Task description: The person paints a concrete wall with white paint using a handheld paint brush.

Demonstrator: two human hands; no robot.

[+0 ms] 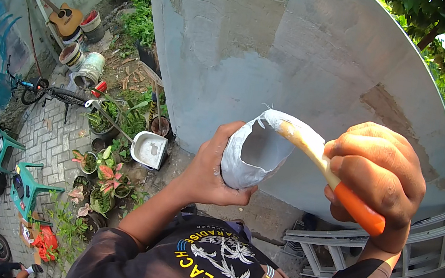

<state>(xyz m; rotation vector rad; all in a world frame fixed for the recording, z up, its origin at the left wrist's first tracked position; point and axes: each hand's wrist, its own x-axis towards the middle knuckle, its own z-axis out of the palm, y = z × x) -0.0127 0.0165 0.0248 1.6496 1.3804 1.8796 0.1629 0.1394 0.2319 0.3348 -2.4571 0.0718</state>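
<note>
My left hand (pixel 211 175) is wrapped round a paint-smeared, pale grey-white cup (pixel 236 161), its mouth tilted so that the hollow inside shows. In my right hand (pixel 383 170) is a paintbrush (pixel 314 146) with a cream handle ending in orange, gripped in closed fingers. The brush's far end rests at the cup's upper rim, where whitish paint covers it and a few stray bristles stick out. How much paint lies in the cup is hidden. Both hands are raised before my chest, close to a grey-white wall (pixel 323 91) with rough, bare cement patches.
An aluminium ladder (pixel 356 250) lies along the wall's foot at right. To the left are a white dustpan (pixel 149 149), potted plants (pixel 102 198), paint buckets (pixel 92 67), a guitar (pixel 66 20), a bicycle (pixel 58 94) and green plastic chairs (pixel 27 189) on paving.
</note>
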